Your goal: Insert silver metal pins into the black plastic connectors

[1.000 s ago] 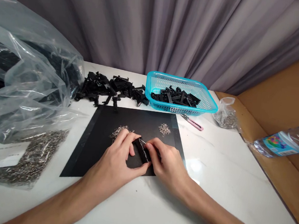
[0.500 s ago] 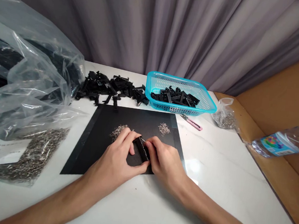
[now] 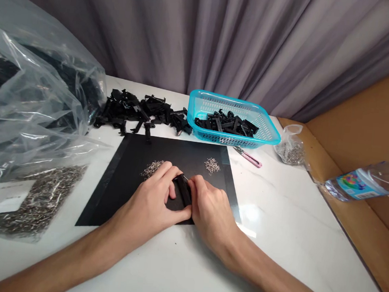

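- The slim black part (image 3: 184, 192) is just above or on the black mat (image 3: 107, 192), between both hands; it will probably handle as light, stiff plastic, somewhat smooth, best taken by its two ends, leaving the long edge free.
- Left hand (image 3: 154, 202): thumb and forefinger pinch the part at its near and far ends.
- Right hand (image 3: 212, 207): fingers curl together against the part's right edge, near a thin metal glint; I cannot tell what they pinch.
- Compared with a second ago, the right hand covers more of that edge, hiding the bright line that showed along it.
- Beyond the hands, two metal piles (image 3: 212, 165) lie on the mat; a blue basket (image 3: 267, 139) stands behind on the desk (image 3: 279, 195).
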Demonstrator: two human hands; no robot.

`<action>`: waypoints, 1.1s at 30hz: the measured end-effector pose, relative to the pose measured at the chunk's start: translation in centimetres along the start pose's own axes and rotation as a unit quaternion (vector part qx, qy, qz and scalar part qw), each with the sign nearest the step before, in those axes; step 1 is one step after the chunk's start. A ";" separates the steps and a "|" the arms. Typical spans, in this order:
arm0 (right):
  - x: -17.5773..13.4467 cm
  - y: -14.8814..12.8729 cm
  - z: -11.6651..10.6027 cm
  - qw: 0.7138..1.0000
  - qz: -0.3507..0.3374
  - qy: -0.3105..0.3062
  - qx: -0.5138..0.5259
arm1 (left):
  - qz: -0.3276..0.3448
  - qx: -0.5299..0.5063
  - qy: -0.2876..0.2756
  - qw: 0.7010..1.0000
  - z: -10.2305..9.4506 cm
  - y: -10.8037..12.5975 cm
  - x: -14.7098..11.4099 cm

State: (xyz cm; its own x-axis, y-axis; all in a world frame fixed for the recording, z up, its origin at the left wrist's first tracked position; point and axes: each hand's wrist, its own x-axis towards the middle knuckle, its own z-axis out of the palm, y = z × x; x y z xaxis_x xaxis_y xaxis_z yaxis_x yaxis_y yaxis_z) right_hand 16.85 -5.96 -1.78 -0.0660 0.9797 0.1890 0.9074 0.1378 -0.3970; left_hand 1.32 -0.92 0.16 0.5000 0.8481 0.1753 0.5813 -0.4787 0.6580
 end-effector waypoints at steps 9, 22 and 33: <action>0.8 1.8 -0.6 0.999 0.018 0.021 0.034 | 0.032 0.046 0.016 0.998 0.2 -0.4 -1.7; 0.2 2.6 -1.5 0.983 -0.008 0.038 0.178 | 0.027 0.002 -0.012 1.000 -1.1 -0.7 -0.7; 0.0 3.1 -2.0 0.991 -0.047 0.037 0.116 | -0.044 -0.115 -0.065 0.990 -1.3 -1.1 -0.3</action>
State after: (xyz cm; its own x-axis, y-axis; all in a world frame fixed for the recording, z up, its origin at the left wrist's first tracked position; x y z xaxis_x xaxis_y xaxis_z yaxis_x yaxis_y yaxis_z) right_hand 20.45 -5.79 -1.18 -0.1067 0.9489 0.2970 0.7784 0.2656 -0.5688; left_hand -0.33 -0.31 0.32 0.5407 0.8409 0.0231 0.4725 -0.3263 0.8187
